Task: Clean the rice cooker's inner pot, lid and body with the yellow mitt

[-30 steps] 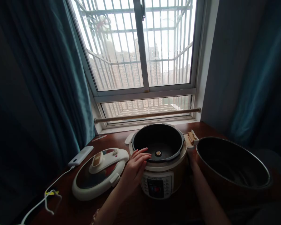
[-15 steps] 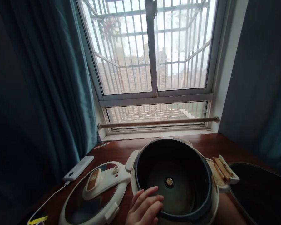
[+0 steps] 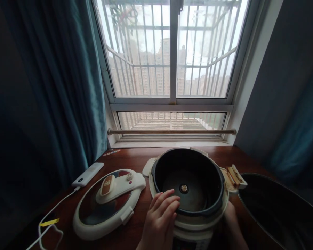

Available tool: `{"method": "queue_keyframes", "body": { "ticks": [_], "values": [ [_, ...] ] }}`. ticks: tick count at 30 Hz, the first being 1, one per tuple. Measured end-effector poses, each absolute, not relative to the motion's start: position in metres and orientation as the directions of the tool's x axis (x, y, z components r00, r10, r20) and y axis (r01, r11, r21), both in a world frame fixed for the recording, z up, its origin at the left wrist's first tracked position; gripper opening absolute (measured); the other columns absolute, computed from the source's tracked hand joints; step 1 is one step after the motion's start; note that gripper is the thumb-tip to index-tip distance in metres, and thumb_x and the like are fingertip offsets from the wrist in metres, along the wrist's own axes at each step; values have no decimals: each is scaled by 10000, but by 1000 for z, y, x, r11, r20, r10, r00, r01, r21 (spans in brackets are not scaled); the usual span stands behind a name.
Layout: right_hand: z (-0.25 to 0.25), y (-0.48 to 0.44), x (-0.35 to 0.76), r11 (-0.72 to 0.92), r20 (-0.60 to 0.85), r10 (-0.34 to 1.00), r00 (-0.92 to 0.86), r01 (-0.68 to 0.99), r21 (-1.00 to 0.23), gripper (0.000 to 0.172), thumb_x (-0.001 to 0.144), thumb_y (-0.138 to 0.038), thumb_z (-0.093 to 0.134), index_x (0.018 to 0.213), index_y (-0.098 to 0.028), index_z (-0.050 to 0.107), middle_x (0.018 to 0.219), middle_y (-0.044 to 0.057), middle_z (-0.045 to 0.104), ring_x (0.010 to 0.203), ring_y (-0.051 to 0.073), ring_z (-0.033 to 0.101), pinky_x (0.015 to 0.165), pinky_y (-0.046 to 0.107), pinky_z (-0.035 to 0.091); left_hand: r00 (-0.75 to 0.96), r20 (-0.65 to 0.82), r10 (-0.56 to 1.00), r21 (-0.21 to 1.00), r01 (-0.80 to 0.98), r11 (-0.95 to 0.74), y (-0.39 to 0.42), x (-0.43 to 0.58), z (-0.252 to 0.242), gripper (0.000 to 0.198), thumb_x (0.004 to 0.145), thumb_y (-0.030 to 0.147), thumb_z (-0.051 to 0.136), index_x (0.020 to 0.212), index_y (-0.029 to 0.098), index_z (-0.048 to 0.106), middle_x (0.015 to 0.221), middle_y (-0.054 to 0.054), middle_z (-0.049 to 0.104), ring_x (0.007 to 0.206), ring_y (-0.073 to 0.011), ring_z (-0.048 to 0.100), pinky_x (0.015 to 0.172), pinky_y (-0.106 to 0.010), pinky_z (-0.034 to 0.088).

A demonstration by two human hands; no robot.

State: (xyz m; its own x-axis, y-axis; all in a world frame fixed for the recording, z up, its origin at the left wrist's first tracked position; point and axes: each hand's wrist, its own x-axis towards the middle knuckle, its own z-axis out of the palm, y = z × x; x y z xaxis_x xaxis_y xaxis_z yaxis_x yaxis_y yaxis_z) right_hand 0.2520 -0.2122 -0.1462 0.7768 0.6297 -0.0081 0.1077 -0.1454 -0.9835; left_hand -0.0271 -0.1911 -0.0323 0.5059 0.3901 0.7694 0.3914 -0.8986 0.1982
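Note:
A cream electric pressure cooker [image 3: 198,222] stands open on the wooden table, its dark inside bare with a small round sensor at the bottom. My left hand [image 3: 160,218] rests on the cooker's front left rim, fingers stretched out over the edge. My right hand [image 3: 231,217] presses against the cooker's right side below the hinge; its fingers are mostly hidden. The cooker's lid [image 3: 108,201] lies flat on the table to the left.
A large dark metal pot [image 3: 281,211] sits at the right. A white power bank [image 3: 88,174] with a white cable [image 3: 50,224] lies at the left. Teal curtains [image 3: 57,90] hang on both sides of a barred window [image 3: 172,52].
The view has tilted and shifted; the cooker looms closer than a second ago. Both hands stay on the cooker's rim and side.

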Motion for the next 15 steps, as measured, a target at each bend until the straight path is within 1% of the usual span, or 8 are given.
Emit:
{"method": "queue_keyframes", "body": {
  "ticks": [2, 4, 6, 7, 9, 10, 11, 15],
  "values": [
    [-149, -247, 237, -235, -81, 537, 840, 57, -970, 539, 647, -613, 509, 832, -137, 683, 749, 106, 687, 775, 309, 639, 631, 379, 498, 525, 758, 388, 202, 376, -904, -195, -27, -28, 248, 862, 144, 413, 1061, 187, 555, 1058, -79, 666, 1133, -198, 536, 950, -362, 428],
    [-133, -280, 221, -303, -99, 310, 946, 0, -953, 585, 691, -599, 443, 942, -118, 661, 861, 148, 686, 839, 321, 630, 662, 392, 493, 528, 748, 401, 216, 378, -900, -197, -28, -26, 248, 864, 137, 410, 1058, 187, 556, 1061, -83, 663, 1130, -201, 536, 945, -372, 433],
    [-90, -294, 208, -270, 75, 93, 993, 97, -958, 578, 774, -552, 363, 1060, -117, 614, 985, 178, 656, 911, 320, 603, 724, 399, 471, 522, 738, 427, 242, 386, -890, -198, -28, -23, 249, 869, 136, 407, 1056, 193, 561, 1057, -76, 663, 1126, -202, 538, 943, -383, 436],
    [-60, -290, 204, -261, 218, 102, 971, 237, -936, 545, 812, -518, 350, 1095, -121, 594, 1037, 183, 635, 950, 318, 581, 785, 406, 444, 520, 733, 438, 254, 388, -886, -199, -28, -22, 249, 870, 135, 407, 1053, 196, 564, 1053, -71, 664, 1123, -202, 541, 943, -386, 437],
    [6, -261, 201, -202, 474, 202, 857, 510, -836, 510, 875, -450, 277, 1063, -91, 587, 947, 190, 632, 875, 297, 584, 769, 404, 432, 516, 733, 444, 268, 381, -885, -200, -28, -19, 244, 872, 136, 404, 1038, 197, 571, 1036, -62, 669, 1107, -202, 553, 937, -391, 442],
    [37, -237, 201, -176, 547, 362, 755, 631, -755, 523, 910, -414, 206, 1060, -77, 578, 934, 192, 623, 867, 284, 583, 760, 404, 434, 516, 733, 444, 272, 376, -886, -201, -28, -17, 242, 874, 137, 400, 1033, 194, 573, 1030, -62, 671, 1100, -203, 558, 935, -394, 444],
    [64, -209, 201, -127, 530, 632, 565, 751, -648, 512, 933, -393, 187, 1108, -77, 549, 989, 188, 606, 906, 273, 575, 770, 403, 440, 519, 731, 444, 275, 371, -887, -202, -29, -16, 242, 875, 140, 395, 1028, 191, 574, 1026, -65, 672, 1095, -205, 562, 931, -396, 447],
    [104, -103, 189, -16, 392, 875, 283, 828, -561, 356, 879, -398, 502, 1126, -145, 541, 1104, 64, 569, 950, 200, 572, 805, 384, 488, 533, 725, 437, 266, 369, -891, -202, -30, -12, 247, 878, 142, 378, 1012, 189, 579, 1010, -67, 675, 1076, -202, 574, 918, -387, 456]
  ]
}}
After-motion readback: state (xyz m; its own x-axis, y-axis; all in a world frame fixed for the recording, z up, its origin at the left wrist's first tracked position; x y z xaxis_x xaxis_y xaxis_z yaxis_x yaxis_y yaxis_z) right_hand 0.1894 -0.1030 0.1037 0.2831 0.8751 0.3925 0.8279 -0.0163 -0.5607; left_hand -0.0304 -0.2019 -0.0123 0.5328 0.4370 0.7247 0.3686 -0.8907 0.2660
